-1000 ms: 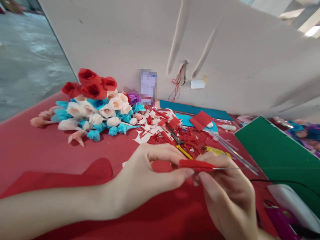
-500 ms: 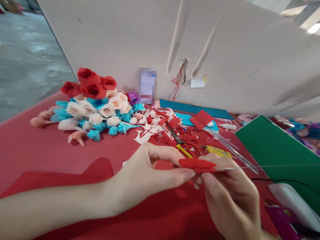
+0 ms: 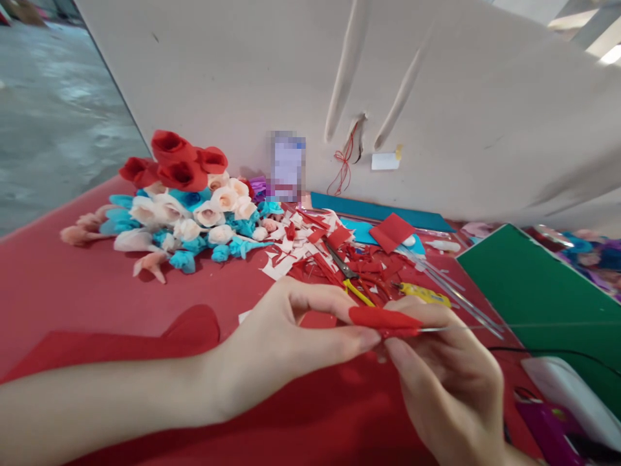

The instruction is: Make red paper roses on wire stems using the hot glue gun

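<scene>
Between thumb and forefinger, my left hand [image 3: 286, 349] pinches a rolled piece of red crepe paper [image 3: 383, 318]. My right hand [image 3: 453, 382] grips the same paper at its right end, thumb below and fingers behind. A thin pale stick [image 3: 434, 329] runs out of the paper to the right, across my right fingers. Just beyond the hands lie scissors [image 3: 358, 293] with a yellow handle among red and white scraps [image 3: 295, 243]. A yellow glue tool [image 3: 425, 295] rests behind my right hand.
Finished paper flowers [image 3: 208, 217] in red, white, blue and peach are heaped at the left. Clear rods [image 3: 451, 291] lie beside a green board [image 3: 543, 285] at the right. A white box-like object [image 3: 563, 382] and a purple item [image 3: 548, 424] sit at the lower right. Red sheet [image 3: 169, 401] lies under my arms.
My right thumb has moved slightly up and left along the red paper. The paper and stick have tilted a little. My left hand keeps its pinch almost unmoved.
</scene>
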